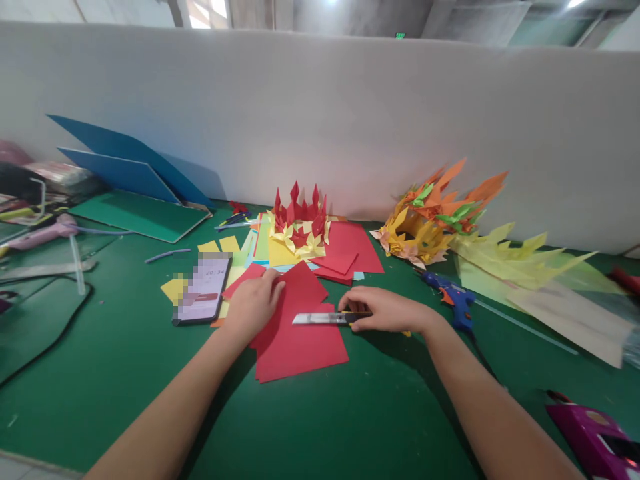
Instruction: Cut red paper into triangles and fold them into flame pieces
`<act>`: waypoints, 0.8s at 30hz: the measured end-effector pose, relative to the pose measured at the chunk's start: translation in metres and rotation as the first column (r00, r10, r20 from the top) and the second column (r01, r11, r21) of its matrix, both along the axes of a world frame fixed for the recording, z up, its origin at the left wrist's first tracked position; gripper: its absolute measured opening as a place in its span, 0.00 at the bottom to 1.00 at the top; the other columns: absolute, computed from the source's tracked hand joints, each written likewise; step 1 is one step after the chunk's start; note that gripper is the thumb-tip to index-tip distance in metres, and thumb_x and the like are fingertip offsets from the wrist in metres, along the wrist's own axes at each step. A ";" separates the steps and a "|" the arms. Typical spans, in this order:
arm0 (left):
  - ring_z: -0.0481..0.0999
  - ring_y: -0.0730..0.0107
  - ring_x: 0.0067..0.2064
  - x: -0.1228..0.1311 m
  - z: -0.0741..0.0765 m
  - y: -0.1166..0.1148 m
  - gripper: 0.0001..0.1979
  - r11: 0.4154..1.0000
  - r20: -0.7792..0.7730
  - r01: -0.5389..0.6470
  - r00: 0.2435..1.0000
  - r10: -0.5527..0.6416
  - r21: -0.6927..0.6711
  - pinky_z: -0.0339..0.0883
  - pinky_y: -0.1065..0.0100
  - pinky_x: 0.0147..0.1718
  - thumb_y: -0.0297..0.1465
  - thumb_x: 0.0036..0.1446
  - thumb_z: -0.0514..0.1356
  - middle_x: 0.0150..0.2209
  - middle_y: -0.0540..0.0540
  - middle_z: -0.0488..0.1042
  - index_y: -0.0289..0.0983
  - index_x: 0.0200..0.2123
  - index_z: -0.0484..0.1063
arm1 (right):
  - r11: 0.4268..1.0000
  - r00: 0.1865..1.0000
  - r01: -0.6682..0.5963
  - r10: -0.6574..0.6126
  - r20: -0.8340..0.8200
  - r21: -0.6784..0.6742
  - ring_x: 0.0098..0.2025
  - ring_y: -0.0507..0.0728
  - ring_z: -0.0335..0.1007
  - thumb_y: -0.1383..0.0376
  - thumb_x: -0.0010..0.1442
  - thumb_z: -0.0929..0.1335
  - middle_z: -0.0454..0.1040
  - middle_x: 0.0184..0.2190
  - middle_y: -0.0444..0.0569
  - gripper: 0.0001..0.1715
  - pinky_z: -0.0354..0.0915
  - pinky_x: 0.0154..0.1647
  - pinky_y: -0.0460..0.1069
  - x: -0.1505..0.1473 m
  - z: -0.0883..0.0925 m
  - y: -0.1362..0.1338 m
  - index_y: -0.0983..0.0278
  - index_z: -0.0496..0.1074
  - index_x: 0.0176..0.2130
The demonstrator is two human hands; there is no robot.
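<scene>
My left hand lies on a stack of red paper sheets on the green table, fingers bent and pressing the paper down. My right hand grips a utility knife by its handle. The knife's metal blade end points left and lies across the red sheets. A phone rests just left of my left hand.
Behind the sheets stands a red and yellow folded paper piece on more coloured sheets. An orange and yellow paper piece sits to the right. A blue glue gun lies beside my right wrist. Blue and green boards lean at left.
</scene>
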State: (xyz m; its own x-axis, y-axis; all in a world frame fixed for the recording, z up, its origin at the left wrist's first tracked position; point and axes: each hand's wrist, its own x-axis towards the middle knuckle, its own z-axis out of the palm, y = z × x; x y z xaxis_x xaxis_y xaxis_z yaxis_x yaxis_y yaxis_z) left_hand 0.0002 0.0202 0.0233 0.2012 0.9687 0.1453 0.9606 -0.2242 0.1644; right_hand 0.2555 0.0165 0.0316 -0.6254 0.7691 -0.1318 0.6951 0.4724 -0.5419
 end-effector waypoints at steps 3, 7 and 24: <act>0.76 0.56 0.38 -0.001 0.002 0.000 0.11 0.999 0.012 -0.037 0.999 0.037 0.025 0.63 0.64 0.31 0.34 0.63 0.46 0.34 0.42 0.76 0.36 0.41 0.64 | 0.991 0.990 0.097 -0.105 0.091 0.088 0.29 0.53 0.66 0.70 0.49 0.70 0.69 0.28 0.44 0.10 0.58 0.25 0.45 0.008 0.000 0.002 0.62 0.70 0.35; 0.75 0.59 0.37 0.000 0.001 -0.001 0.08 1.000 0.171 -0.015 0.985 0.014 0.009 0.63 0.65 0.31 0.33 0.61 0.47 0.33 0.44 0.75 0.38 0.37 0.64 | 0.972 0.968 0.186 -0.206 0.143 0.140 0.32 0.55 0.68 0.69 0.51 0.69 0.71 0.31 0.46 0.10 0.59 0.27 0.46 0.012 0.000 0.002 0.62 0.69 0.36; 0.71 0.69 0.26 0.009 0.000 -0.005 0.18 0.925 0.854 0.157 0.461 0.241 -0.346 0.62 0.70 0.25 0.47 0.45 0.60 0.25 0.51 0.71 0.37 0.28 0.66 | 0.836 0.513 0.525 -0.460 -0.725 -0.159 0.38 0.57 0.70 0.60 0.53 0.67 0.72 0.41 0.52 0.21 0.69 0.37 0.51 -0.059 -0.040 -0.001 0.63 0.64 0.47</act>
State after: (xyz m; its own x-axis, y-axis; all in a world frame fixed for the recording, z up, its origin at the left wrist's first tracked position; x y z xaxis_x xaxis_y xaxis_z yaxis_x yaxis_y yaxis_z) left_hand 0.0095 0.0153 0.0236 0.1180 0.9873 -0.1065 0.2644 0.0721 0.9617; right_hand 0.1961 0.0151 -0.0087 -0.0071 0.9701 0.2427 0.2366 0.2374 -0.9422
